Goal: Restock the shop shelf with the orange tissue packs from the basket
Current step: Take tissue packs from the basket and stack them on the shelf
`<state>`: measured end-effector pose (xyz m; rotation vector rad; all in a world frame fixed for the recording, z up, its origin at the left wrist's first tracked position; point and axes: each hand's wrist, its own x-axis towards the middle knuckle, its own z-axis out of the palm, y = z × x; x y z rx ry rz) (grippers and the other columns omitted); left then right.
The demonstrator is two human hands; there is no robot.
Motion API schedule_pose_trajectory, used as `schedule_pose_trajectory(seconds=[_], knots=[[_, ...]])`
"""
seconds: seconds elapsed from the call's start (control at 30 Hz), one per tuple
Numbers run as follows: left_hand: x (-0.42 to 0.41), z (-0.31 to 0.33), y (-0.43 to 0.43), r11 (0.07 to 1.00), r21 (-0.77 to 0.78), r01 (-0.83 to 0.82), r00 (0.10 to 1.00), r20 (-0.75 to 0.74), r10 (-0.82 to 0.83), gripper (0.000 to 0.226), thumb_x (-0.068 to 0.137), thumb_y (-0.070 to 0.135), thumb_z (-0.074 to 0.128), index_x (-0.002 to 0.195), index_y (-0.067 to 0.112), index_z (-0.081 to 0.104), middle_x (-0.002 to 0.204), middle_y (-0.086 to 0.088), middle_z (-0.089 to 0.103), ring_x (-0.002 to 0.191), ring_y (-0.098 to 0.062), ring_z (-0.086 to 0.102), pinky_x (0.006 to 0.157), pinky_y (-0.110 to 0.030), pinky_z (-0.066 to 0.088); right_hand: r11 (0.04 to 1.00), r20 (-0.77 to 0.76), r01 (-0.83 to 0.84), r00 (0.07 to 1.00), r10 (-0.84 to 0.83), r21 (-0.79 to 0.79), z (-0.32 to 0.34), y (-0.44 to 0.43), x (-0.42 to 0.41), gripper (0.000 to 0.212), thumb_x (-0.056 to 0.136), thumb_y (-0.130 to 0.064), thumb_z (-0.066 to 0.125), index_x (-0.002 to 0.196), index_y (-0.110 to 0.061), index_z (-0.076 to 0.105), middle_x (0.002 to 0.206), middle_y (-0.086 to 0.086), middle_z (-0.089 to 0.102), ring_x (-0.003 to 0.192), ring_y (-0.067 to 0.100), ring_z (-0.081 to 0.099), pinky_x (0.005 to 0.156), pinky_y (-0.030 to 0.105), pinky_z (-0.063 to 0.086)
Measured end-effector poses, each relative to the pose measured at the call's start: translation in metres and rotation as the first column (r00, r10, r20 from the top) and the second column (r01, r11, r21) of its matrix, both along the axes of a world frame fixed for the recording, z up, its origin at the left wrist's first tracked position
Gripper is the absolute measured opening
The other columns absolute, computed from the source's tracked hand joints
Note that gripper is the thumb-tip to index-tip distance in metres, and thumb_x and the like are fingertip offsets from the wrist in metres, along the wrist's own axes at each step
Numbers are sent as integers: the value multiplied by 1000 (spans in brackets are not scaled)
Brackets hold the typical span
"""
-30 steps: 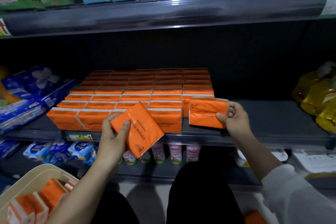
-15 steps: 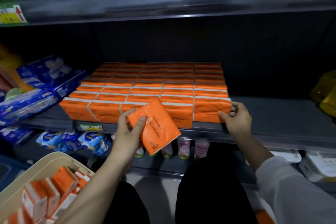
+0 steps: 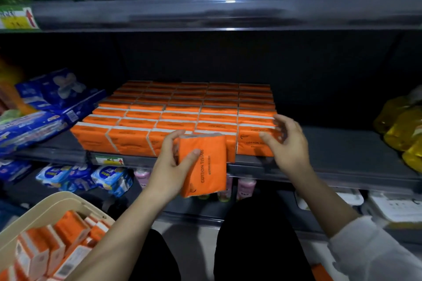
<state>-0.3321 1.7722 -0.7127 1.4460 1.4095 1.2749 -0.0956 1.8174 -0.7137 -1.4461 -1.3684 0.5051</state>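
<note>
pack at frame centre, upright, before shelf edge; left hand grips it, thumb on front, fingers behind. stocked packs in rows on shelf behind. right hand loosely spread at front row's right end; contact unclear, blurred. basket lower left, spare packs inside.

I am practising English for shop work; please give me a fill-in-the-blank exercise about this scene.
The left hand grips an ____ tissue pack.
Its print reads COTTON ____.
Other packs lie in the cream ____ at lower left.
The bottles on the right are ____.
Missing words: orange, TISSUE, basket, yellow.
</note>
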Motion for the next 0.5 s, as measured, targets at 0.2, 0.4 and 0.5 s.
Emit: schedule_pose_trajectory(seconds=[0.2, 0.4, 0.5], knots=[[19, 12, -11, 974, 122, 192, 855, -509, -104, 61, 86, 40, 63, 136, 32, 28, 120, 1, 60, 109, -17, 58, 90, -30, 43, 797, -73, -588, 808, 584, -138, 26, -22, -33, 38, 83, -14, 68, 112, -34, 55, 119, -10, 58, 115, 6, 53, 103, 28, 41], [23, 12, -6, 955, 118, 273, 747, -652, -133, 67, 75, 61, 51, 130, 28, 31, 124, 3, 57, 116, -18, 52, 96, -35, 41, 801, 87, -577, 800, 593, -159, 14, -29, -25, 47, 74, -14, 75, 109, -38, 55, 115, -5, 61, 109, 11, 56, 95, 26, 43], [24, 15, -4, 950, 142, 277, 727, -678, -111, 81, 72, 72, 35, 138, 26, 36, 136, 10, 45, 127, -10, 36, 103, -27, 32, 876, -11, -469, 882, 471, -116, 1, -29, -11, 43, 67, -18, 76, 98, -40, 58, 106, -5, 67, 101, 12, 61, 88, 29, 48]])
